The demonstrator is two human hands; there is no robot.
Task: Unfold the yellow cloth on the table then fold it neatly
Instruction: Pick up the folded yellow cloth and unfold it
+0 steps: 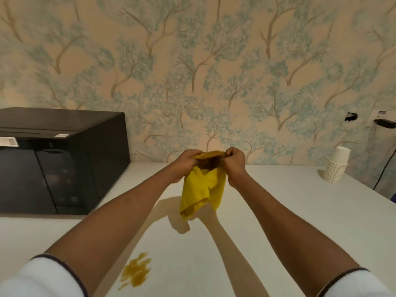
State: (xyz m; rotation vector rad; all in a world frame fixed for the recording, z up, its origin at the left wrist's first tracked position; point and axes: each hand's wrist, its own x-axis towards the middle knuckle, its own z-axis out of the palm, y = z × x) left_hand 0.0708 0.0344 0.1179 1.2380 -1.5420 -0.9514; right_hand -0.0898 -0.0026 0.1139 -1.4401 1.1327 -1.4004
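The yellow cloth [200, 189] hangs in the air above the white table [278, 221], bunched and partly folded over itself. My left hand [185, 162] grips its top edge on the left. My right hand [234, 162] grips the same edge on the right, close to the other hand. The cloth's lower end dangles just above the table and casts a shadow there. Both arms reach forward from white sleeves.
A black microwave [60, 159] stands at the left on the table, against the patterned wall. A stack of white paper cups [337, 165] sits at the far right near a black cable. A yellow-brown smear [136, 272] marks the tabletop near me.
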